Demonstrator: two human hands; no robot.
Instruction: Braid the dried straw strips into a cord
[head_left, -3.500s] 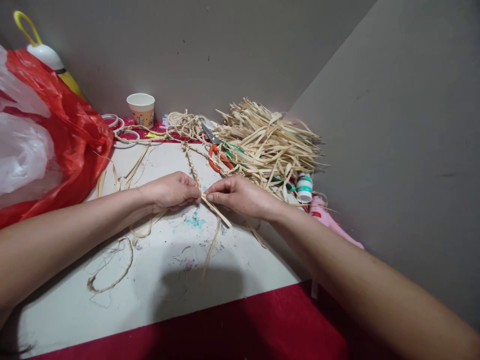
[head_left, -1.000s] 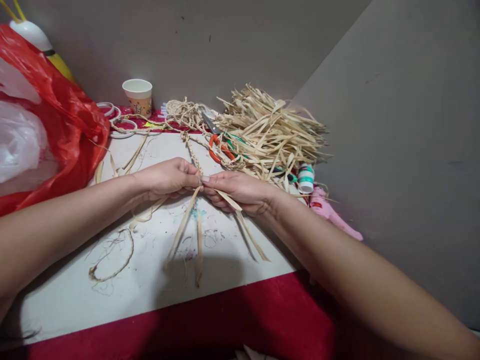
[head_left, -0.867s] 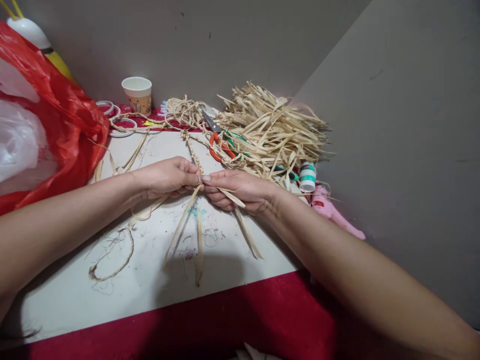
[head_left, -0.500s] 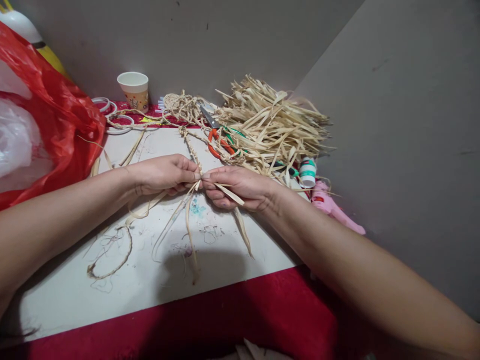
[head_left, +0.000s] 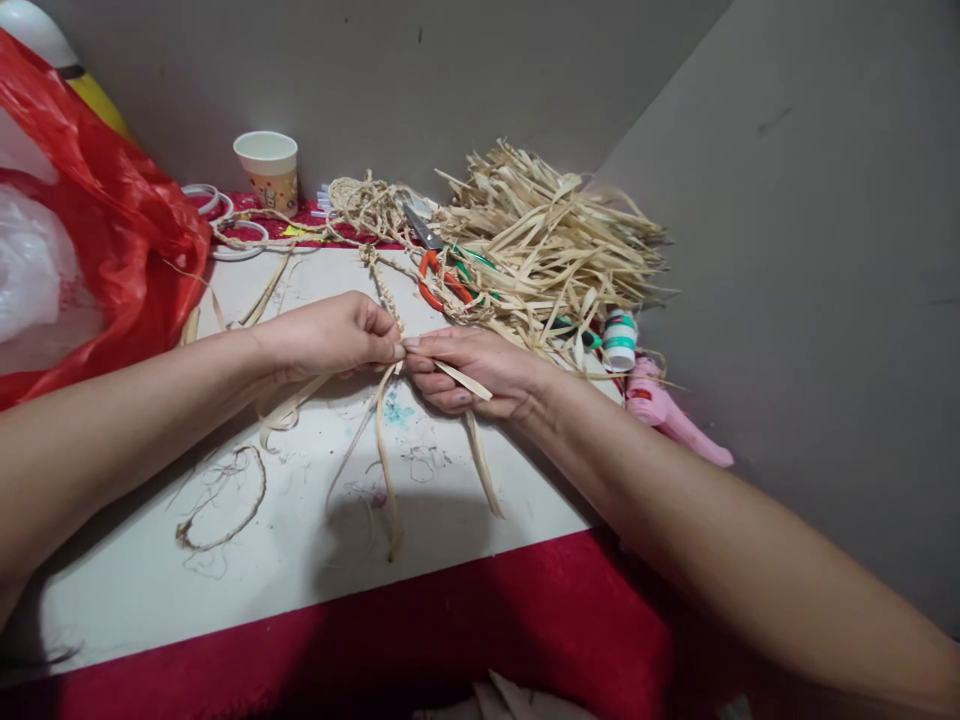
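A thin straw braid [head_left: 385,290] runs from the far edge of the white board [head_left: 300,590] down to my fingertips. My left hand [head_left: 341,335] is closed, pinching the braid's near end between thumb and forefinger. Against it, my right hand [head_left: 465,365] is closed on the loose straw strands, one of which crosses its palm. A flat strand [head_left: 384,450] hangs down toward me from the pinch, and another strand [head_left: 482,465] comes out below my right hand. The exact crossing of strands is hidden by my fingertips.
Behind lie a straw bundle [head_left: 555,240], orange-and-green scissors [head_left: 435,278], a coil of braided cord [head_left: 367,208] and a paper cup [head_left: 267,175]. A red plastic bag [head_left: 142,250] bulges at left. A pink glue gun [head_left: 667,410] and tape roll [head_left: 620,340] lie right. A short cord [head_left: 259,495] lies in front.
Earlier, the strands were gathered together toward the lower right; now they spread apart below my hands. My hands stay at the braid's end, fingers shifting slightly. The view has tilted down a little.
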